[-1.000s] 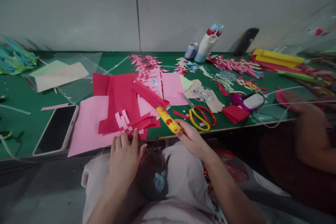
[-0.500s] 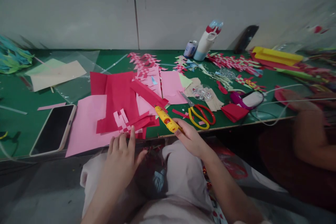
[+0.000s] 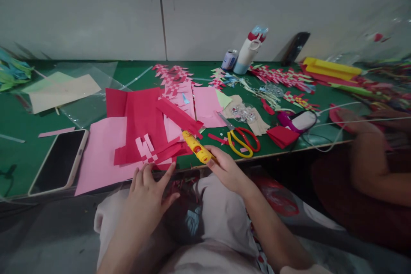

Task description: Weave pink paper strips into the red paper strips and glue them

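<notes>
My left hand (image 3: 146, 192) is open over the table's front edge, its fingers spread by the woven pink and red paper strips (image 3: 147, 149). Whether its fingertips press on the strips I cannot tell. My right hand (image 3: 224, 167) grips a slim yellow hand tool with a red inset (image 3: 197, 147), whose exact kind is unclear. The tool's far end points toward a folded red paper strip (image 3: 180, 114). Beneath these lie red paper sheets (image 3: 144, 111) and pink paper sheets (image 3: 99, 150). Scissors with yellow and red handles (image 3: 239, 142) rest right of the tool.
A phone (image 3: 59, 160) lies at left. Behind are woven paper pieces (image 3: 175, 80), a can (image 3: 229, 60) and a bottle (image 3: 249, 53). A purple and white item (image 3: 298, 120) and red folded paper (image 3: 282, 137) sit at right, near another person's arm (image 3: 367, 154).
The view has swung slightly, so the table appears further left. My left index finger has spread outward, away from the other fingers. My right hand still holds the yellow tool.
</notes>
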`<state>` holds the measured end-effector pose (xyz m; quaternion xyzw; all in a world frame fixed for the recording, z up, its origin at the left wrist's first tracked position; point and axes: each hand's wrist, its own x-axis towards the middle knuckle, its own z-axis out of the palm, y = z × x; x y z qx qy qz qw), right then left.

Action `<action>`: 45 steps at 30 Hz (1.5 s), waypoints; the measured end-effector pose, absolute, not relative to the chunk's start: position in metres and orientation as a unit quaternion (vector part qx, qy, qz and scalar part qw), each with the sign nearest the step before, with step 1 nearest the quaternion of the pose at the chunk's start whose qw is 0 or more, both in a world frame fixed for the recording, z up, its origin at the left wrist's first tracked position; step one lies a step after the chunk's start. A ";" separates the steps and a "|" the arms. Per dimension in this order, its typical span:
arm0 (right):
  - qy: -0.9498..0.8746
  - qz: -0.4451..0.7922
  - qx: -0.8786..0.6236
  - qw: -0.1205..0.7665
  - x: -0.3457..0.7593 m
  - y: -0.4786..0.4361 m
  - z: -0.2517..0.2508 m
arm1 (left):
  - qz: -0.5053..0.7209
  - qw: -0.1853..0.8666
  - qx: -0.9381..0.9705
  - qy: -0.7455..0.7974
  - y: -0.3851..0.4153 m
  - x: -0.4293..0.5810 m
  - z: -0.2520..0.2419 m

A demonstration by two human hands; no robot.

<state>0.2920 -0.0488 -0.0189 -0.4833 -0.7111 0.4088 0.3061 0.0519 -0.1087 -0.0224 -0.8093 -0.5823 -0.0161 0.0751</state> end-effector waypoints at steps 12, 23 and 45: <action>-0.714 0.414 -0.479 0.299 0.287 -0.049 -0.016 | 0.011 0.078 -0.772 -0.631 -0.103 0.064 -0.021; -0.715 0.406 -0.482 0.302 0.289 -0.052 -0.018 | -0.024 0.099 -0.754 -0.649 -0.101 0.067 -0.029; -0.723 0.399 -0.481 0.295 0.292 -0.051 -0.021 | -0.069 0.004 -0.821 -0.567 -0.112 0.036 -0.027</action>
